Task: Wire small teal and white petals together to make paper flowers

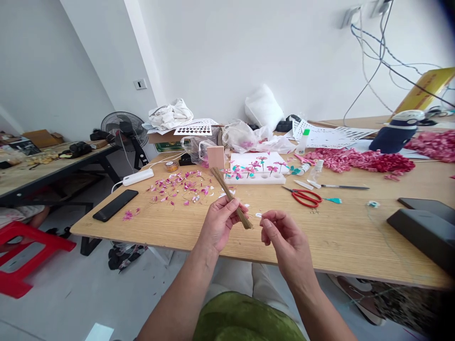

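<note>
My left hand is closed round a bundle of thin brass-coloured wires, which slants from upper left to lower right above the table's front edge. To its right, my right hand is closed in a pinch, thumb against index finger. Whatever its fingertips hold, if anything, is too small to make out. A small white piece shows just beside those fingertips. Beyond the hands, pink and teal flowers on stems stand in a white foam block. Loose pink petals and bits lie scattered to the left.
Red-handled scissors lie right of centre, near a pen-like tool and small bottles. Pink strands and a blue flask are farther right. A black phone and white power strip lie left. A dark box sits at right.
</note>
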Demonstrator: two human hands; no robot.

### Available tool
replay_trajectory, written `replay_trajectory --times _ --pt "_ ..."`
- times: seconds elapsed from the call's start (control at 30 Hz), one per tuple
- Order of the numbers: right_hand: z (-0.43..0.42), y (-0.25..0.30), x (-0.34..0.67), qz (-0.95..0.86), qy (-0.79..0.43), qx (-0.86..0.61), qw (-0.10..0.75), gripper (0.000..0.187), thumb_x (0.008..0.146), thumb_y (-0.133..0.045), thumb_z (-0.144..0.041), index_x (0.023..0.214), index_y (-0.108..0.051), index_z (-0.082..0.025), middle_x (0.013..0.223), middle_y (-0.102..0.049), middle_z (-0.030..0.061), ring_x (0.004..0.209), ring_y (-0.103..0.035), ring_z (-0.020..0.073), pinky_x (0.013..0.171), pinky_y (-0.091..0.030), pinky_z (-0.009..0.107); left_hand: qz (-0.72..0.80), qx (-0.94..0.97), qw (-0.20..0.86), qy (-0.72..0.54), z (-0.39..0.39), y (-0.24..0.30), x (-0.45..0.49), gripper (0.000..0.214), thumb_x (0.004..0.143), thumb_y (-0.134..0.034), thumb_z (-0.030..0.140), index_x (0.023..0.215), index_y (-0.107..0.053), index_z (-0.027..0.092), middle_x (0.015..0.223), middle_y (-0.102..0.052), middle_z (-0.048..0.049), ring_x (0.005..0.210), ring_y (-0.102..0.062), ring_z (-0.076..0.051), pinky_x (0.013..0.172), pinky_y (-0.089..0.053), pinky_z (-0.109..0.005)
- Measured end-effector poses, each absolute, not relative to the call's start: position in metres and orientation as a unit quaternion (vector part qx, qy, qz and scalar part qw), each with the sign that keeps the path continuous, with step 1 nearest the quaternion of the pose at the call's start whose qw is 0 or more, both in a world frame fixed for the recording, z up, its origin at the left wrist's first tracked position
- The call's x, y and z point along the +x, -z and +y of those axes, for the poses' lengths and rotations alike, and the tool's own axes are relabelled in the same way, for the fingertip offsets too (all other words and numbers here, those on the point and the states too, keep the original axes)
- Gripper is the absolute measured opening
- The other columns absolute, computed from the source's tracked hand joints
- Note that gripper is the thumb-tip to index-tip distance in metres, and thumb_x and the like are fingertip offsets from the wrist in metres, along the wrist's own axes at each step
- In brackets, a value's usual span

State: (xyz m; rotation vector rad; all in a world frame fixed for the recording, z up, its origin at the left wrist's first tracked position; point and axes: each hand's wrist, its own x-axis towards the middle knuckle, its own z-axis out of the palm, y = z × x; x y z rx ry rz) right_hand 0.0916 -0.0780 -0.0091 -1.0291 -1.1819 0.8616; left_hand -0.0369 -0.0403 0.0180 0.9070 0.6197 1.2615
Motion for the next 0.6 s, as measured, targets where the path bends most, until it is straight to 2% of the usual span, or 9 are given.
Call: replay_trajectory --times 0.17,0.27,0.6 --pt "-0.0799 0.0052 0.0903 -0.627 -0.246 -0.484 0.559 0.005 0.077 -0.050 -0.026 0.076 -0.051 -0.021 0.065 -0.051 0.0000 0.055 -0.045 0.0117 0.049 -0.037 0.025 0.277 0.409 0.666 -0.559 -0.0408 -0.0182 -0.0348 0.016 0.070 -0.060 0.027 0.067 -0.056 0.013 0.062 -0.059 -0.0005 0.055 -0.054 -0.009 0.055 -0.043 -0.022" --pt "-0.0776 0.0028 0.0899 -0.650 -0.194 -0.487 0.550 0.009 0.079 -0.046 -0.022 0.071 -0.050 -0.020 0.066 -0.051 0.0007 0.056 -0.045 0.0119 0.052 -0.037 0.025 0.278 0.416 0.665 -0.555 -0.0415 -0.0178 -0.0343 0.016 0.070 -0.059 0.028 0.067 -0.056 0.013 0.063 -0.059 -0.0008 0.055 -0.054 -0.009 0.055 -0.043 -0.022" --pt "-0.0787 0.0044 0.0958 -0.633 -0.214 -0.479 0.569 0.012 0.078 -0.048 -0.022 0.066 -0.048 -0.020 0.060 -0.046 -0.0010 0.055 -0.042 0.0114 0.051 -0.034 0.025 0.289 0.413 0.662 -0.555 -0.0403 -0.0159 -0.0340 0.019 0.069 -0.061 0.030 0.067 -0.056 0.012 0.063 -0.059 -0.0015 0.055 -0.054 -0.009 0.055 -0.043 -0.022"
